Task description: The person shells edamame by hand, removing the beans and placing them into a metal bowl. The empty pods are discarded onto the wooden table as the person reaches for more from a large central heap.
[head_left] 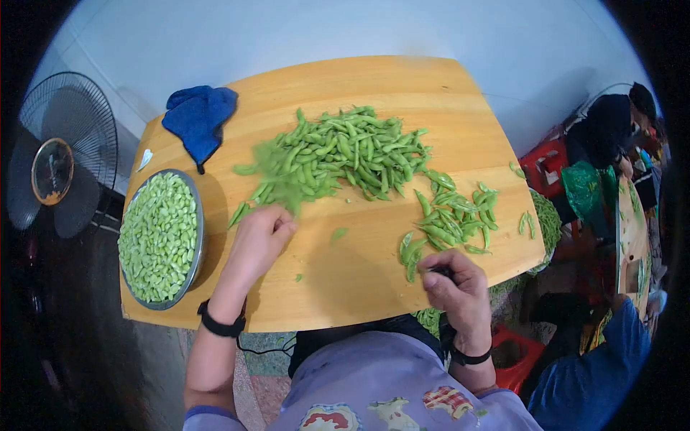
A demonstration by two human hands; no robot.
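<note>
My left hand [261, 233] is closed, thumb against curled fingers, at the near edge of a pile of green soybean pods [352, 151]. Whatever it may hold is hidden. A green blur of pods lies just beyond it. My right hand [460, 284], near the table's front edge, is closed around a small black object [441, 271] whose kind I cannot make out. Just beyond that hand lies a smaller heap of pods [453, 215]. A steel bowl [200, 237] full of shelled green beans [159, 241] stands to the left.
A blue cloth [201, 122] lies on the wooden table [345, 287] at the back left. A fan [65, 158] stands beyond the left edge. On the right are a basket of pods [545, 226], red stools [516, 355] and other people at another table [632, 237].
</note>
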